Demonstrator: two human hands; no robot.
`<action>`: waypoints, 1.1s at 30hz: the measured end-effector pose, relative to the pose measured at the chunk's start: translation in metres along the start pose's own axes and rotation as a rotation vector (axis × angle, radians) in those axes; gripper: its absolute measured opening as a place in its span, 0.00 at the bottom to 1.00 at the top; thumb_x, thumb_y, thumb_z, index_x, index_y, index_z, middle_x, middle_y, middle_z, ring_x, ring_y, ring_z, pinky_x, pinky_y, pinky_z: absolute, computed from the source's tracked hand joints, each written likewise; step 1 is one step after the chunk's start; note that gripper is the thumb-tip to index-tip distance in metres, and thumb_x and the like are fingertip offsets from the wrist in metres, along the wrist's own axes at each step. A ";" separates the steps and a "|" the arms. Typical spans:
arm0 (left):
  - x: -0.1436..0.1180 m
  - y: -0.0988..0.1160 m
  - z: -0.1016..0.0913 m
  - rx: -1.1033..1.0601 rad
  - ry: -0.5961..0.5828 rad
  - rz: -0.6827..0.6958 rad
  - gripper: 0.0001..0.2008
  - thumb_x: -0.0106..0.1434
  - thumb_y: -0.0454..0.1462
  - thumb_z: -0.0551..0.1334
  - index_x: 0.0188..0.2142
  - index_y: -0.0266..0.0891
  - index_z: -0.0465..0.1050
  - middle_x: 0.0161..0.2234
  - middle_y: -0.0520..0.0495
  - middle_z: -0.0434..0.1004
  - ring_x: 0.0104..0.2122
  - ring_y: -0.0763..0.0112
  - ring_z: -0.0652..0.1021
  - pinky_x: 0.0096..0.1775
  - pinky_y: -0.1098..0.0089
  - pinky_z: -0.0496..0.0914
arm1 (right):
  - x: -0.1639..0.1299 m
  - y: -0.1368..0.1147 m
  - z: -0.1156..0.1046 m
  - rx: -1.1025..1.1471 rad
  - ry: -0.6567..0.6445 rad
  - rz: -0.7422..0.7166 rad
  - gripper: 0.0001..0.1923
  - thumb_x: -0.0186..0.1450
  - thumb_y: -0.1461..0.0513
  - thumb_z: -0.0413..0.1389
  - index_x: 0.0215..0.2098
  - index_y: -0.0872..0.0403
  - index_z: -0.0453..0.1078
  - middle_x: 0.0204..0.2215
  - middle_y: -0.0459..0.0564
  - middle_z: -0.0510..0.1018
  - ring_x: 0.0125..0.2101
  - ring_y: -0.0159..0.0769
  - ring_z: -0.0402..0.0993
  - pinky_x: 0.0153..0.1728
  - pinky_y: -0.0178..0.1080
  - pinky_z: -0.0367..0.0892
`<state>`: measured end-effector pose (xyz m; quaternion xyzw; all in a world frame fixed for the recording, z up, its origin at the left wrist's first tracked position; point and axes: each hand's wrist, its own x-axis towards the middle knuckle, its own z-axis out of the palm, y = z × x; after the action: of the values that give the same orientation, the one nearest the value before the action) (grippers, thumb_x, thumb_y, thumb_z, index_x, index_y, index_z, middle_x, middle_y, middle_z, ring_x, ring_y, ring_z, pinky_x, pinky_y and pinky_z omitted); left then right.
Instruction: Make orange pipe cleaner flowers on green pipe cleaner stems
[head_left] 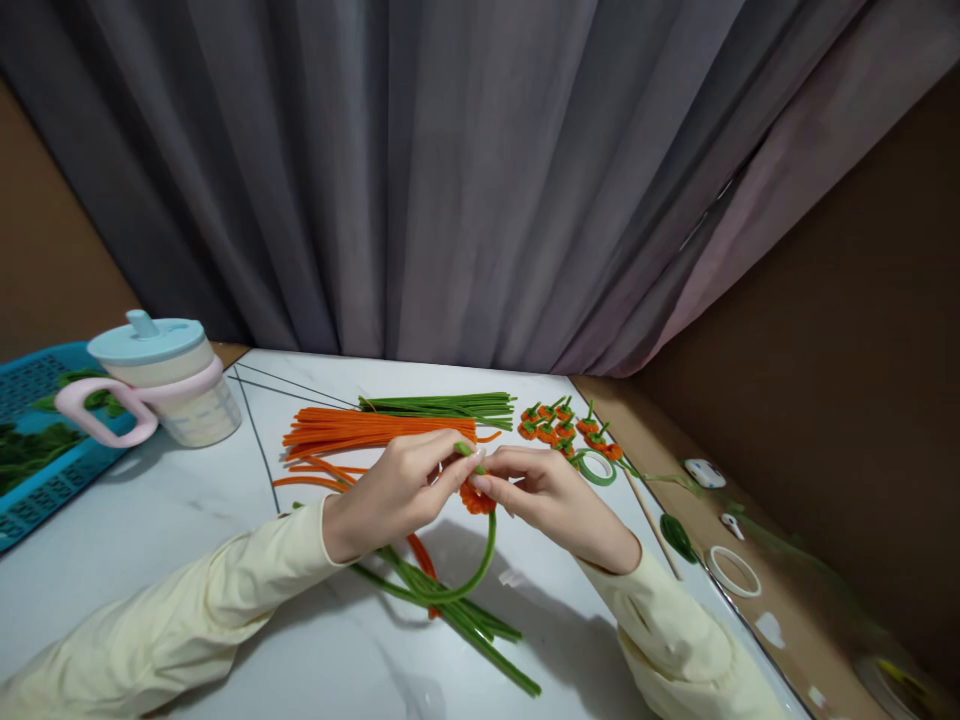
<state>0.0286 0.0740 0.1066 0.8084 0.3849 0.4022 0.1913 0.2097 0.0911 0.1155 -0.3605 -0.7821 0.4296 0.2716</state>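
Observation:
My left hand [401,490] pinches a green pipe cleaner tip between thumb and fingers. Close against it, my right hand [562,500] is closed on the same small piece, an orange coiled pipe cleaner shape [478,499] with green on top. A green pipe cleaner [490,550] curves down from beneath it. Below the hands lie loose green pipe cleaners [487,640] crossing an orange one. Behind my left hand are a bundle of orange pipe cleaners [367,430] and a bundle of green ones [442,405]. Several small orange-and-green shapes [551,428] sit grouped beyond my right hand.
A lidded cup [191,400] with a pink handle stands at left beside a blue basket [64,505] holding green leafy things. At right are a green tape roll [598,467], a white case [705,473], an earbud [732,527] and a white ring [735,571]. A curtain hangs behind.

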 end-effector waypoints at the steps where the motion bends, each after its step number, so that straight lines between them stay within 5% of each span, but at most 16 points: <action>1: 0.000 0.000 0.000 0.008 0.010 0.000 0.10 0.65 0.34 0.53 0.28 0.36 0.66 0.23 0.53 0.67 0.23 0.78 0.67 0.27 0.76 0.61 | 0.000 0.002 0.000 0.060 -0.023 0.034 0.13 0.63 0.55 0.54 0.34 0.57 0.74 0.25 0.47 0.73 0.21 0.26 0.65 0.19 0.29 0.61; 8: 0.001 -0.001 -0.002 0.037 0.112 0.015 0.11 0.64 0.33 0.55 0.25 0.35 0.65 0.19 0.54 0.63 0.19 0.79 0.65 0.25 0.76 0.60 | 0.003 0.010 0.000 0.366 -0.032 0.100 0.14 0.59 0.54 0.58 0.32 0.59 0.73 0.22 0.46 0.72 0.15 0.23 0.63 0.15 0.29 0.62; 19: 0.002 -0.001 -0.004 0.072 0.172 0.104 0.11 0.64 0.32 0.55 0.24 0.35 0.65 0.18 0.55 0.62 0.18 0.80 0.64 0.25 0.77 0.60 | 0.004 0.009 0.000 0.422 -0.071 0.120 0.12 0.57 0.56 0.61 0.29 0.59 0.74 0.20 0.46 0.74 0.16 0.25 0.68 0.19 0.30 0.65; 27: 0.004 -0.001 -0.005 0.062 0.079 -0.081 0.13 0.64 0.35 0.55 0.22 0.36 0.64 0.19 0.54 0.67 0.20 0.79 0.67 0.24 0.77 0.60 | 0.006 0.010 0.003 0.389 -0.071 0.098 0.11 0.56 0.58 0.61 0.34 0.58 0.74 0.28 0.49 0.75 0.25 0.28 0.69 0.24 0.31 0.68; 33: 0.008 0.000 -0.012 -0.039 -0.123 -0.125 0.06 0.59 0.37 0.59 0.37 0.38 0.68 0.35 0.50 0.75 0.30 0.74 0.74 0.32 0.76 0.67 | 0.005 0.013 0.001 0.283 -0.025 0.039 0.10 0.58 0.62 0.58 0.38 0.57 0.69 0.34 0.49 0.74 0.32 0.30 0.71 0.33 0.34 0.68</action>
<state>0.0219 0.0805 0.1184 0.8020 0.4143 0.3467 0.2550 0.2107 0.0997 0.1042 -0.3284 -0.7100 0.5452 0.3014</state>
